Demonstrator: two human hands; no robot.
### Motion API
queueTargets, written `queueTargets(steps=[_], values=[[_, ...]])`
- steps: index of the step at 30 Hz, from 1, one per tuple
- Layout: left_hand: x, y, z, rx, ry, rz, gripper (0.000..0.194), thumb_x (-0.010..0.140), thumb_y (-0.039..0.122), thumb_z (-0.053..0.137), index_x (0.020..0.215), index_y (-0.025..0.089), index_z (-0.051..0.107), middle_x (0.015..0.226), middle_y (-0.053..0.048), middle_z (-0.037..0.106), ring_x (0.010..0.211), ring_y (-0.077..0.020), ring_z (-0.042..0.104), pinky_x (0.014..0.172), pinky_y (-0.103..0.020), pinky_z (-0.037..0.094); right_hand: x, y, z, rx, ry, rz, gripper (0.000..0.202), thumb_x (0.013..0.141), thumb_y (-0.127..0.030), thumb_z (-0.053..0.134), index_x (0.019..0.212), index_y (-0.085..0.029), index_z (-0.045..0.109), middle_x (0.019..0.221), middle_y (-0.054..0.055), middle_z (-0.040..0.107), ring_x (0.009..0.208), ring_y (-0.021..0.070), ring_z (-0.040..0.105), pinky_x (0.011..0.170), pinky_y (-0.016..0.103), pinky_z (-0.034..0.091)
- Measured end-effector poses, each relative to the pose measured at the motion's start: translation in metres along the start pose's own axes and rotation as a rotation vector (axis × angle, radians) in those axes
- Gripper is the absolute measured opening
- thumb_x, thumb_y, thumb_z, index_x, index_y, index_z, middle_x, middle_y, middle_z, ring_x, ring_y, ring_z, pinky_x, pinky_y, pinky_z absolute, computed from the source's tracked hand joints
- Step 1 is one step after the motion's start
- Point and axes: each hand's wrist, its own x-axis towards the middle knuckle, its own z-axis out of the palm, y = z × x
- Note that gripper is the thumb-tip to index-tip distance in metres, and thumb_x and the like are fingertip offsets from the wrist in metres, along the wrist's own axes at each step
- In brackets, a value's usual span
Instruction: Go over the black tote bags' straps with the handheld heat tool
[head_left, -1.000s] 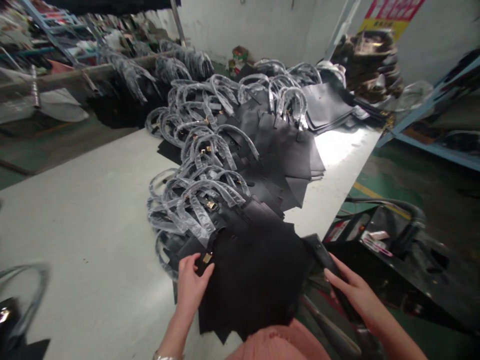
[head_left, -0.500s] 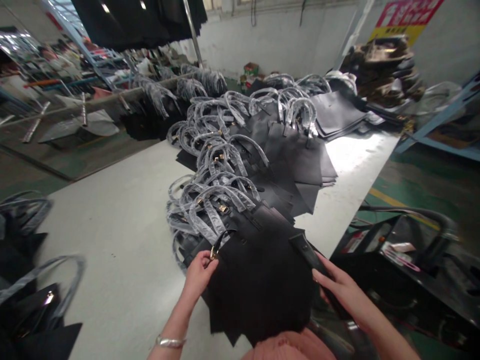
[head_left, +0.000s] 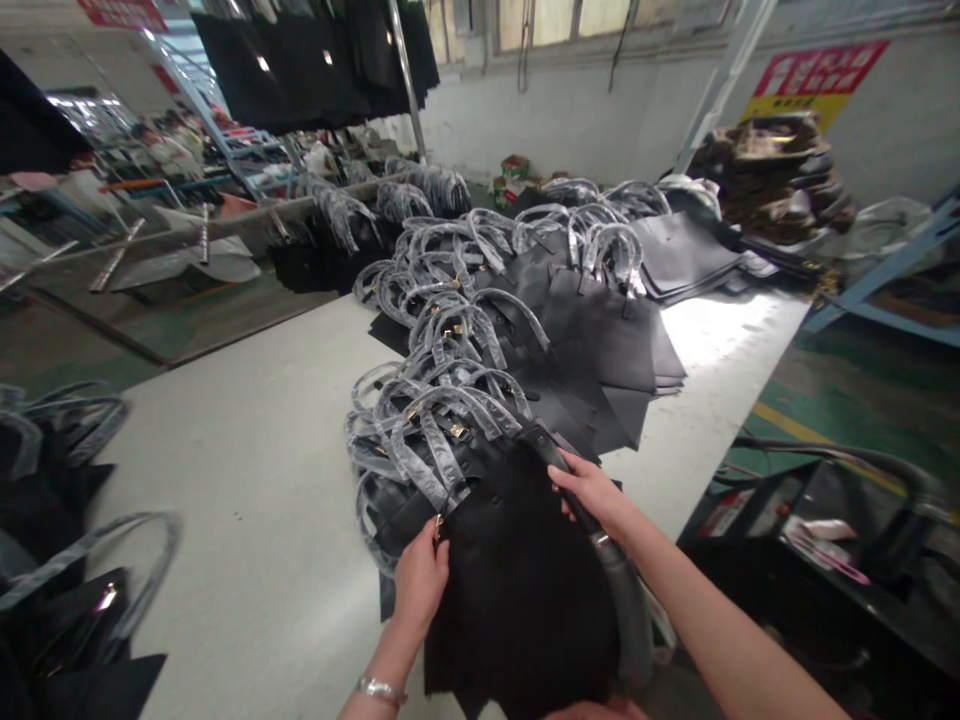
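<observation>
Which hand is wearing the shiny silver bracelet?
The left hand: a shiny silver metal bracelet circles its wrist. The right hand, holding a long black strap, shows a bare wrist.

The pale table (head_left: 277,460) bears black panels (head_left: 604,335) (overlapping).

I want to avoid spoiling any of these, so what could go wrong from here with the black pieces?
The small gold fitting at the left hand's fingertips might scratch the black panel beside it. The black strap in the right hand runs along the panel's right side and could drag it askew. The plastic-wrapped handles, bunched just beyond the left hand, could snag.
</observation>
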Motion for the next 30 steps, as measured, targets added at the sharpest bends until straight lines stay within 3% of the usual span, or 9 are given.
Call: queueTargets(steps=[2, 4, 7, 9, 12, 16, 23, 25, 30], values=[[-0.003, 0.001, -0.003, 0.071, 0.056, 0.016, 0.033, 0.089, 0.015, 0.053, 0.122, 0.016, 0.055, 0.105, -0.011, 0.069, 0.097, -0.0256, 0.066, 0.083, -0.034, 0.048, -0.006, -0.001, -0.005, 0.014, 0.007, -0.022, 0.049, 0.090, -0.032, 0.055, 0.138, -0.027, 0.047, 0.073, -0.004, 0.055, 0.042, 0.0074, 0.053, 0.037, 0.018, 0.042], [-0.006, 0.007, -0.007, 0.147, 0.224, 0.074, 0.040, 0.086, 0.014, 0.057, 0.125, 0.011, 0.051, 0.116, -0.017, 0.062, 0.108, -0.0309, 0.060, 0.090, -0.042, 0.047, -0.017, 0.000, -0.013, 0.023, -0.013, -0.016, 0.052, 0.089, -0.033, 0.057, 0.139, -0.027, 0.046, 0.075, -0.004, 0.056, 0.044, 0.0078, 0.054, 0.039, 0.019, 0.043], [0.001, 0.031, -0.008, 0.095, 0.433, 0.294, 0.038, 0.088, 0.016, 0.055, 0.125, 0.013, 0.051, 0.124, -0.018, 0.055, 0.118, -0.0330, 0.052, 0.100, -0.051, 0.041, -0.030, 0.007, -0.020, -0.003, -0.028, 0.027, 0.058, 0.088, -0.034, 0.059, 0.143, -0.025, 0.043, 0.075, -0.004, 0.056, 0.044, 0.0081, 0.054, 0.039, 0.020, 0.043], [0.016, 0.056, -0.003, -0.058, 0.366, 0.497, 0.028, 0.092, 0.015, 0.048, 0.119, 0.018, 0.055, 0.120, -0.013, 0.056, 0.114, -0.0268, 0.054, 0.101, -0.045, 0.044, -0.033, 0.013, -0.020, -0.030, -0.024, 0.051, 0.061, 0.086, -0.034, 0.060, 0.144, -0.024, 0.043, 0.074, -0.004, 0.057, 0.044, 0.0083, 0.053, 0.040, 0.021, 0.042], [0.051, 0.093, 0.009, -0.236, 0.113, 0.715, 0.028, 0.093, 0.010, 0.044, 0.115, 0.021, 0.058, 0.119, -0.008, 0.056, 0.111, -0.0195, 0.056, 0.098, -0.034, 0.048, -0.032, 0.022, -0.017, -0.018, 0.013, 0.038, 0.064, 0.085, -0.036, 0.061, 0.145, -0.023, 0.042, 0.073, -0.004, 0.057, 0.045, 0.0094, 0.053, 0.041, 0.023, 0.043], [0.095, 0.120, 0.028, -0.225, -0.122, 0.756, 0.032, 0.089, 0.007, 0.051, 0.115, 0.022, 0.061, 0.118, -0.005, 0.057, 0.106, -0.0166, 0.058, 0.094, -0.029, 0.048, -0.037, 0.030, -0.018, 0.053, 0.102, -0.025, 0.070, 0.084, -0.040, 0.063, 0.147, -0.021, 0.038, 0.065, -0.006, 0.056, 0.049, 0.0118, 0.054, 0.047, 0.025, 0.046], [0.115, 0.142, 0.033, -0.003, -0.154, 0.552, 0.013, 0.090, 0.027, 0.061, 0.101, 0.028, 0.069, 0.103, 0.001, 0.059, 0.090, -0.0133, 0.060, 0.075, -0.022, 0.044, -0.062, 0.039, -0.039, 0.121, 0.217, -0.069, 0.074, 0.085, -0.045, 0.062, 0.149, -0.020, 0.034, 0.063, -0.006, 0.057, 0.052, 0.0125, 0.053, 0.051, 0.026, 0.046], [0.117, 0.147, 0.031, 0.099, -0.173, 0.589, 0.012, 0.092, 0.030, 0.058, 0.096, 0.027, 0.069, 0.099, 0.001, 0.059, 0.088, -0.0130, 0.059, 0.073, -0.021, 0.043, -0.065, 0.043, -0.041, 0.133, 0.257, -0.045, 0.077, 0.083, -0.047, 0.064, 0.148, -0.018, 0.034, 0.067, -0.005, 0.058, 0.052, 0.0124, 0.053, 0.051, 0.026, 0.045], [0.127, 0.153, 0.028, 0.314, -0.259, 0.858, 0.020, 0.097, 0.022, 0.047, 0.091, 0.023, 0.066, 0.094, -0.002, 0.060, 0.091, -0.0158, 0.057, 0.076, -0.024, 0.043, -0.065, 0.055, -0.038, 0.181, 0.291, 0.013, 0.084, 0.079, -0.050, 0.066, 0.148, -0.014, 0.033, 0.070, -0.004, 0.058, 0.049, 0.0115, 0.050, 0.049, 0.027, 0.043]])
